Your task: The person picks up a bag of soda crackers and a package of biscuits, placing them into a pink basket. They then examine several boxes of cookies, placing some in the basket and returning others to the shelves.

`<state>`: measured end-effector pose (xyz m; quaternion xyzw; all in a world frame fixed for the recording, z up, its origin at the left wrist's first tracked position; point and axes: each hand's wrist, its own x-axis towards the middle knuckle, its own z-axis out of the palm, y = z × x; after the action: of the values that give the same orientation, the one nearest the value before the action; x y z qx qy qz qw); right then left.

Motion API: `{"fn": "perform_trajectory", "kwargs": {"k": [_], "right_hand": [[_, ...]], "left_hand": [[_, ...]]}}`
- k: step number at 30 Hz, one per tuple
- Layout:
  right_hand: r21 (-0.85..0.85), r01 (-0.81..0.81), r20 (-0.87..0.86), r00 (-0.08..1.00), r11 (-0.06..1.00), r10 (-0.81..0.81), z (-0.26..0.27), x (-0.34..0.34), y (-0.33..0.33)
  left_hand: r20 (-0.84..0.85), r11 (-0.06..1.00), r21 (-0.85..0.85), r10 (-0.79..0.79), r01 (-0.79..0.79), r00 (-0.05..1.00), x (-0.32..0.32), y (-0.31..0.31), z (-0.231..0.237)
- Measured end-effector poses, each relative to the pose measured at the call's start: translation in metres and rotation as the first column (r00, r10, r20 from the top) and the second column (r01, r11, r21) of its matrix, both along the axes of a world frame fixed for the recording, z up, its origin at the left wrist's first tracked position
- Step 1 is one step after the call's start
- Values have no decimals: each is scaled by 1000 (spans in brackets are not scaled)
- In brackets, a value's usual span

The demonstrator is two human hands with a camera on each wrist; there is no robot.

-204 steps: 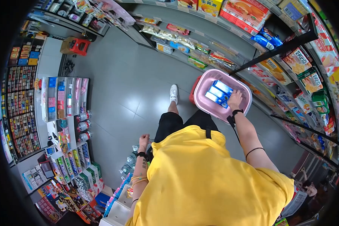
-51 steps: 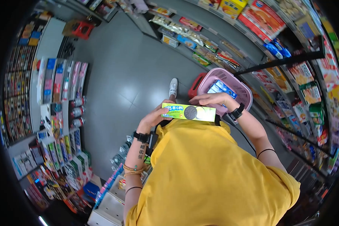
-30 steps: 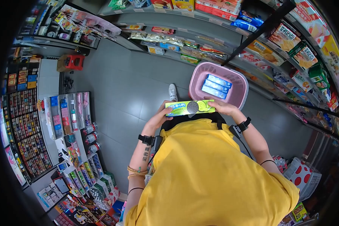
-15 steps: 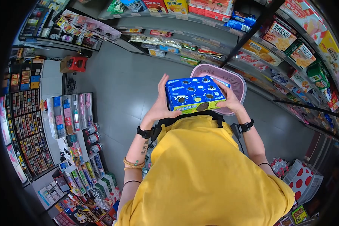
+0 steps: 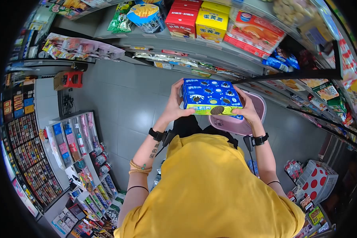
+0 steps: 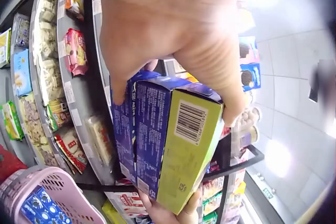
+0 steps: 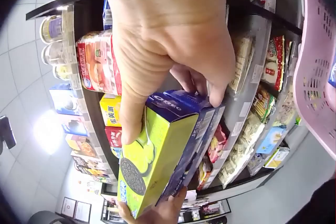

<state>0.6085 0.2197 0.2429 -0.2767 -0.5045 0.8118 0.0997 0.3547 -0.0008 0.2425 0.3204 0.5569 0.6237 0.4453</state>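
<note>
While the snack shelving (image 5: 194,47) sweeps from 11 to 3 o'clock in the head view, the yellow shirt (image 5: 210,182) fills 6 o'clock. Pink basket (image 5: 228,126) down on the floor, 4 o'clock from the Oreo boxes (image 5: 212,95), partly hidden by them. Those are held up together in front of the shirt, blue on top, green side toward the wearer; exact count can't tell. Left hand (image 5: 176,107) grasps their 9 o'clock end, right hand (image 5: 248,109) grasps the 3 o'clock end, thumbs at the green side. Blue packs (image 6: 42,208) sit inside the basket. Barcode (image 6: 189,122) on the green box end, left wrist view.
</note>
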Motion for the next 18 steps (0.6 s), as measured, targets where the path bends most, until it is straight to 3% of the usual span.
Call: {"fn": "perform_trajectory", "kwargs": {"k": [7, 10, 18], "right_hand": [[82, 100, -36, 995, 992, -98, -7, -88, 18], [137, 146, -47, 989, 980, -141, -9, -110, 23], [224, 211, -51, 977, 952, -205, -23, -130, 30]], "left_hand": [[-20, 990, -8, -140, 140, 990, -112, 37, -28], [-57, 962, -45, -273, 270, 960, -151, 57, -32], [0, 921, -52, -386, 386, 922, -192, 100, -39]]}}
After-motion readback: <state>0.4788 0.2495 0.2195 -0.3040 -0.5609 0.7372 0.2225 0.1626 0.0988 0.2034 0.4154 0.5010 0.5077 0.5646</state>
